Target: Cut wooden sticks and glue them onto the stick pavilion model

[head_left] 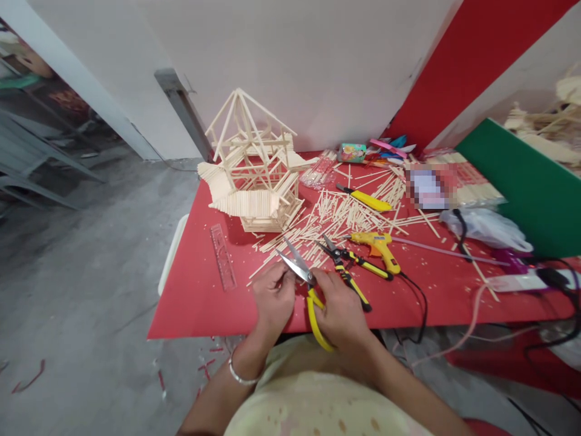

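On the red table (190,315), a wooden-stick pavilion model (254,204) stands at eleven o'clock from the scissors (309,277), which point toward ten-thirty, gripped by the right hand (341,301); their parted blades meet the left hand (275,297), fingers pinched, contents hidden.

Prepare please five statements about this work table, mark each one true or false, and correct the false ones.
1. The right hand holds yellow-handled scissors. True.
2. The scissors' blades are fully closed. False: they stand apart.
3. A transparent ruler lies on the red tabletop. True.
4. The yellow glue gun lies left of the stick model. False: it lies to the right.
5. The bracelet is on the right wrist. False: it is on the left wrist.
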A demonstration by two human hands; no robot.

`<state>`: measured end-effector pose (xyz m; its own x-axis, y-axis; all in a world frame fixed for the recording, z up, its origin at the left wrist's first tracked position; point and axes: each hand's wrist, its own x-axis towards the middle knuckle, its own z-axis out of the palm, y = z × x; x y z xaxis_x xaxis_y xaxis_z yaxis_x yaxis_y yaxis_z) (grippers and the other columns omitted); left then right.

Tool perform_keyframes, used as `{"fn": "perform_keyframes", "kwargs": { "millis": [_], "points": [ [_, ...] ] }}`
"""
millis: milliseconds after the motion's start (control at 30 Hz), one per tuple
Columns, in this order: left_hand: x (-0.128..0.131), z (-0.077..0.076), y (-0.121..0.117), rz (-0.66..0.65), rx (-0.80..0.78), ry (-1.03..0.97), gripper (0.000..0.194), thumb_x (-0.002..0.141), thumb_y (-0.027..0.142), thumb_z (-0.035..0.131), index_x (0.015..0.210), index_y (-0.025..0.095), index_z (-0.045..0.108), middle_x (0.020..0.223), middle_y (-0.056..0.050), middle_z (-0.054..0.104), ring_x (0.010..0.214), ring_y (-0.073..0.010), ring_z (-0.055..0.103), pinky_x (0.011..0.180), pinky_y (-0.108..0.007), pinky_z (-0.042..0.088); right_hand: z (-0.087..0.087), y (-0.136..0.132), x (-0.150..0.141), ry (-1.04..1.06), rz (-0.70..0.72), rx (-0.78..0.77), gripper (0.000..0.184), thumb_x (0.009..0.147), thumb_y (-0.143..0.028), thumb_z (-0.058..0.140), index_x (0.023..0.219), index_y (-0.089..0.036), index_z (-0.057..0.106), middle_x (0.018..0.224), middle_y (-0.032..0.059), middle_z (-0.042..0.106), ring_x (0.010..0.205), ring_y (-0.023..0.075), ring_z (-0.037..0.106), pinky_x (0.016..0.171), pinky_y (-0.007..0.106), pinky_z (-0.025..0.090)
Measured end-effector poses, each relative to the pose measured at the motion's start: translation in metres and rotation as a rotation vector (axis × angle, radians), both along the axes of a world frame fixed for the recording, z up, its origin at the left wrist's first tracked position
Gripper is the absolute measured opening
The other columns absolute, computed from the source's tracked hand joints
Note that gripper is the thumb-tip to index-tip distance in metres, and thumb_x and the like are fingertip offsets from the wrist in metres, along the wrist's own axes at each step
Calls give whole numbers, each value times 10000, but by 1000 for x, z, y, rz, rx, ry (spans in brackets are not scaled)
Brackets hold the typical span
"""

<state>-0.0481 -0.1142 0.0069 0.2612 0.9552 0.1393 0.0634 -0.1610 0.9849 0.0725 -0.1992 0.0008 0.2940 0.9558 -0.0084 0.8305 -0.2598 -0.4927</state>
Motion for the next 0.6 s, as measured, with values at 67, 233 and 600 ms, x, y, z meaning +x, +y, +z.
{"fn": "perform_keyframes", "kwargs": {
  "millis": [67,233,600],
  "points": [
    [1,0,0,12,-32,-24,125,825,200,646,832,208,771,721,-17,706,644,-154,625,653,-250,495,-8,-1,1,58,21,34,469,823,-165,462,1285,-179,537,1025,97,675,874,211,621,759,295,457],
    [3,2,4,34,-131,-73,84,787,210,689,797,188,770,667,-11,693,572,-134,596,581,-228,478,-9,-1,4,55,3,39,510,814,-198,511,1324,-223,509,1140,80,659,986,220,623,824,301,463],
    [1,-3,9,0,-96,-42,145,829,206,625,742,182,737,652,7,671,579,-113,563,572,-209,452,1,1,0,-67,-6,-39,515,848,-246,523,1362,-236,480,1204,96,617,991,238,618,796,314,451]
  ]
}}
